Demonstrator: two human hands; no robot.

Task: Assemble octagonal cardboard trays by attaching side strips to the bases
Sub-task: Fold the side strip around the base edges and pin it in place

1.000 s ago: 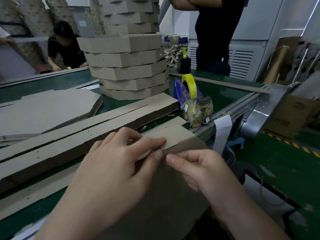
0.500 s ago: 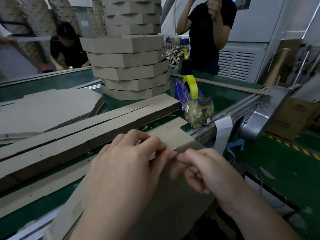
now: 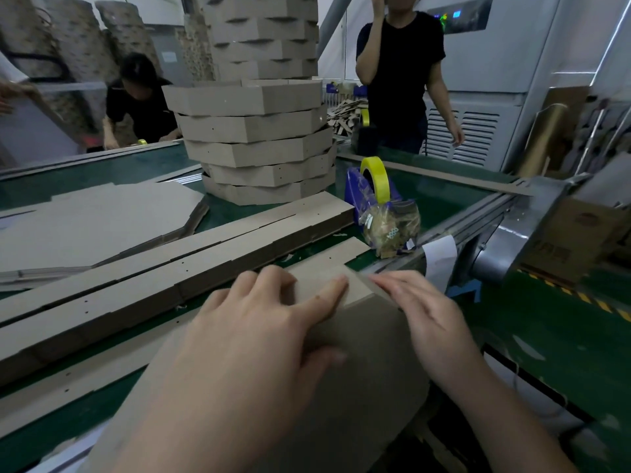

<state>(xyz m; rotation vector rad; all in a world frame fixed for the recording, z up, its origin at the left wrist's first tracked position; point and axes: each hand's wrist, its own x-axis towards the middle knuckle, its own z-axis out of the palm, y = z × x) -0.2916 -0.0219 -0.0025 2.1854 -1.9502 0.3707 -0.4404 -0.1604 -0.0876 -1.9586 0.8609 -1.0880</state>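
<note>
A pile of flat bases (image 3: 95, 220) lies at the far left of the green table (image 3: 437, 196), with long strips (image 3: 177, 264) stacked just beside it. Nearer, the left hand (image 3: 252, 336) lies spread and straight-fingered on the base (image 3: 368, 353) being worked, which leans off the table's near edge towards the person. Its forefinger presses the end of the side strip (image 3: 321, 259) where strip and base meet.

This board looks light but stiff. It should hold flat under a palm, crease only along the scored folds, and dent if pinched hard mid-panel. It is best held flat with the palm and pressed close to the fold line, not at the free end.

The right hand (image 3: 430, 319) is blurred. Its fingers look straight, laid along the folded corner and grasping nothing that shows, though the thumb is hidden. Behind them stand finished trays (image 3: 256, 155) and, further right, a tape holder (image 3: 372, 189).
</note>
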